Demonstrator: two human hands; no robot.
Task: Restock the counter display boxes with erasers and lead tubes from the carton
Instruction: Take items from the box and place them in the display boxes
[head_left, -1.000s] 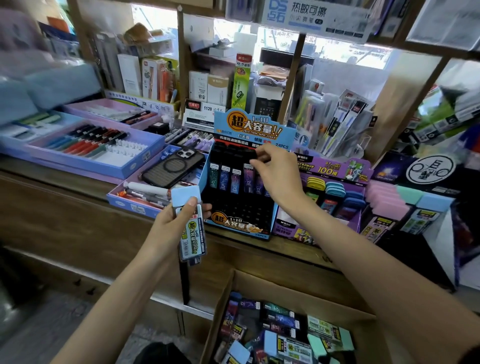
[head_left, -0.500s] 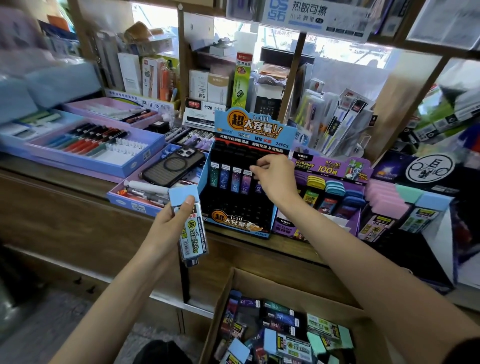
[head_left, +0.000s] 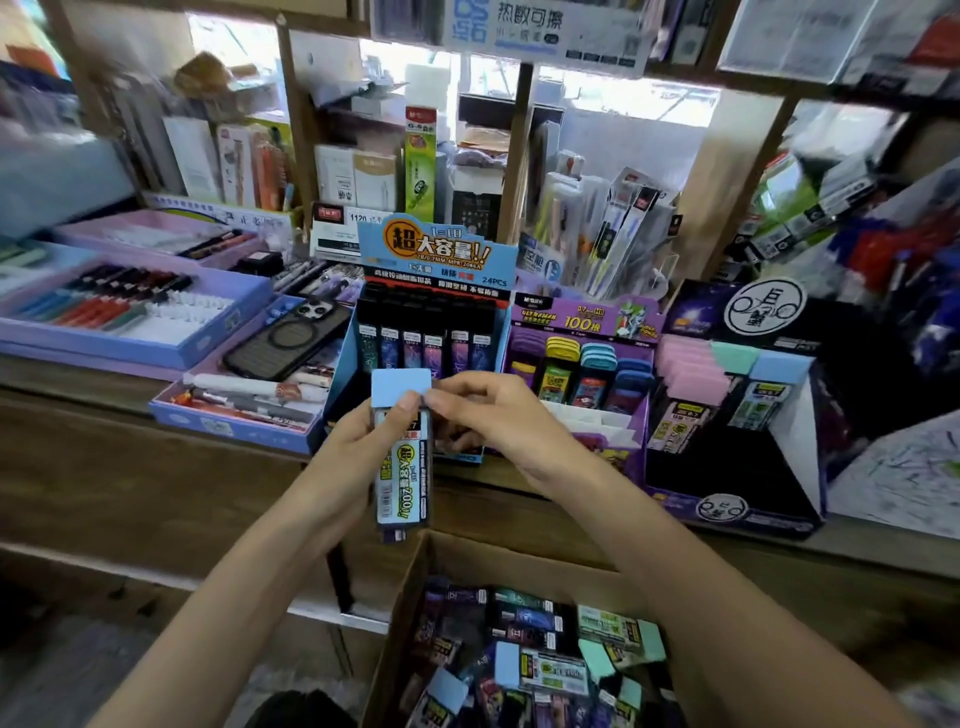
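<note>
My left hand (head_left: 363, 441) grips a small stack: a blue eraser (head_left: 401, 387) on top and a labelled lead tube (head_left: 402, 480) hanging below it. My right hand (head_left: 488, 415) has its fingertips pinched on the stack's upper right edge, beside the eraser. Behind both hands stands the blue lead-tube display box (head_left: 431, 317) with a row of dark tubes. To the right, the black eraser display box (head_left: 727, 415) holds pink, green and blue erasers. The brown carton (head_left: 415, 582) below holds several erasers and tubes.
A purple display box (head_left: 582, 353) of coloured lead cases stands between the two boxes. A phone (head_left: 285, 338) lies in a blue pen tray on the left. Pen trays and stocked shelves fill the wooden counter (head_left: 130, 467) and the back.
My right hand left the row of tubes in the blue display box and came down to the stack. My left hand lifted the stack up and right, in front of that box.
</note>
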